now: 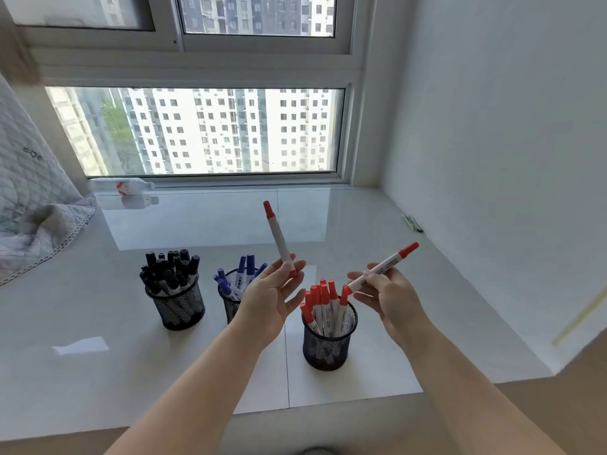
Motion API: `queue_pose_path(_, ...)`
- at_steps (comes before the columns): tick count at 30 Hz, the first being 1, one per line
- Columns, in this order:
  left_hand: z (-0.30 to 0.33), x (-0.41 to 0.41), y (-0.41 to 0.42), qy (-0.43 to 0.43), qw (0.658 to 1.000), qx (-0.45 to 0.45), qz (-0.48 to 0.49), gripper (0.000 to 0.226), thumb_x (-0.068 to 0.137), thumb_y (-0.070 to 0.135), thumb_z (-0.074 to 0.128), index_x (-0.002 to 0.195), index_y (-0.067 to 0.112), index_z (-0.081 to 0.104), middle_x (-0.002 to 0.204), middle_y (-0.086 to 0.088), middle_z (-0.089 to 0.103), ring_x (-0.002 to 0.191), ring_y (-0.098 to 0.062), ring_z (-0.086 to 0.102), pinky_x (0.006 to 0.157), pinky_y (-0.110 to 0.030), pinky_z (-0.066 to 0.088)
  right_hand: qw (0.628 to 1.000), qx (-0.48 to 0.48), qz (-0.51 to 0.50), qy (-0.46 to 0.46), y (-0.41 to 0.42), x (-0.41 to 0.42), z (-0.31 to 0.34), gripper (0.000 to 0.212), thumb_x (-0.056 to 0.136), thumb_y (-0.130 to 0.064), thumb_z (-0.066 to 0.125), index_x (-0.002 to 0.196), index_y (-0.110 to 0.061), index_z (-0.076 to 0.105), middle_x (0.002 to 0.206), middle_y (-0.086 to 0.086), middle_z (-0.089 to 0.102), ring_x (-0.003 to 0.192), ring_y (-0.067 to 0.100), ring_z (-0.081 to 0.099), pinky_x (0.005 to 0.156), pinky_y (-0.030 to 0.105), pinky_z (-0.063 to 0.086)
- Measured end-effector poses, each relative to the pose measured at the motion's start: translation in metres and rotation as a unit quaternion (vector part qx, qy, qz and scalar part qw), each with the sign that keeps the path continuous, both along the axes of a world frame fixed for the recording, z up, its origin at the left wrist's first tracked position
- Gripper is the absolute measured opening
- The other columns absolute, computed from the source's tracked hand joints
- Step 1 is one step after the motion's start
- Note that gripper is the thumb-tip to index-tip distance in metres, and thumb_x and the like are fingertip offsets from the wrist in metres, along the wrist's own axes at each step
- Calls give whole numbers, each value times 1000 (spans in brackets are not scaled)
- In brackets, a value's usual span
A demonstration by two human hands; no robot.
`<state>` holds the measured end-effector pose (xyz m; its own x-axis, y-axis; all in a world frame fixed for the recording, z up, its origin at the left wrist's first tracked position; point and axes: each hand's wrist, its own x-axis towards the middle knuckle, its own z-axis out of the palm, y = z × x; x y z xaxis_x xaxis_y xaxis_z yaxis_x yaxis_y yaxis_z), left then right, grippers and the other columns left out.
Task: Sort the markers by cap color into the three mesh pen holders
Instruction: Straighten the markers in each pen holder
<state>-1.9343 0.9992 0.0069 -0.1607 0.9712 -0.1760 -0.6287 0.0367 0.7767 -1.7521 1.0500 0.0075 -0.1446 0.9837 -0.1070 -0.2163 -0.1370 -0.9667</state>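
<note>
While three mesh pen holders stand on the white surface (pixel 98 307), black-capped markers (pixel 170 270) fill the holder at nine o'clock (pixel 179 310), blue-capped markers (pixel 238 274) the middle holder (pixel 230 307), red-capped markers (pixel 323 298) the holder at three o'clock (pixel 328 343). Left hand (pixel 267 295) pinches one upright red marker (pixel 279 239); right hand (pixel 389 298) grips another red marker (pixel 384 266), tilted toward two o'clock.

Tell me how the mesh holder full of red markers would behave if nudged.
The red-marker holder probably slides easily, since the white surface looks glossy. It seems light, being open mesh. The markers stand well above its rim, so a high push might tip it.
</note>
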Motion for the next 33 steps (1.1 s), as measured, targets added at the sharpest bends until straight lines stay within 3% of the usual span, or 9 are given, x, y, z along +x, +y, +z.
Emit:
queue_pose_path(2,1,2,0,29,1000,9,-6,10,90,15,53,94,17,61,82,3,73,77,-10,67,69,-31,49,1000,10,-12,-24,-2,0,0,14,97,-15,40,96,-11,53,94,12,69,86,23,68,74,32,54)
queue_pose_path(8,-3,8,-5,258,966,28,25,6,94,12,49,100,13,49,87,0,73,88,-14,67,77,-31,51,970,88,-26,-226,-12,7,-27,22,96,-26,44,91,-17,63,78,-2,63,76,10,60,62,20,48)
queue_pose_path(11,-3,9,-7,299,953,41,38,7,95,8,46,100,13,45,89,-3,72,84,-14,69,70,-26,51,947,141,-26,-289,-17,10,-39,3,91,-20,55,92,-19,57,78,-6,61,75,7,60,65,19,49)
queue_pose_path(13,-4,11,-7,311,948,43,46,5,95,9,45,97,13,45,88,-4,72,84,-15,69,69,-26,50,918,191,-31,-346,-19,9,-43,14,85,-15,61,90,-23,51,73,-10,58,68,1,58,59,12,42)
queue_pose_path(16,-6,13,-7,319,945,45,57,8,98,18,41,93,15,47,88,-4,71,84,-17,68,71,-28,49,891,226,-22,-393,-22,4,-47,23,80,-12,63,89,-23,45,67,-10,55,61,4,55,54,15,41)
queue_pose_path(20,-10,15,-9,353,930,52,90,18,97,30,39,92,20,52,93,-1,68,90,-17,65,74,-27,51,879,242,-52,-407,-20,1,-48,23,82,-13,62,90,-22,42,72,-8,55,64,7,54,54,14,39)
queue_pose_path(25,-16,15,-8,437,894,37,96,13,94,32,47,87,29,57,96,-4,65,93,-15,60,86,-34,50,847,291,-58,-442,-22,0,-49,32,83,-14,62,110,-20,47,77,-2,59,67,17,57,62,24,43)
queue_pose_path(29,-17,19,-10,440,891,53,99,3,91,23,56,91,26,54,82,9,64,81,-11,63,73,-20,49,819,303,-28,-486,-23,-1,-56,21,84,-20,59,105,-23,56,84,3,62,75,17,55,63,25,44)
queue_pose_path(33,-17,18,-12,448,882,57,133,42,82,18,68,110,24,36,92,8,63,71,-5,67,62,-12,49,825,303,-26,-476,-24,1,-59,23,83,-20,60,105,-24,56,81,-3,57,73,13,54,59,21,39)
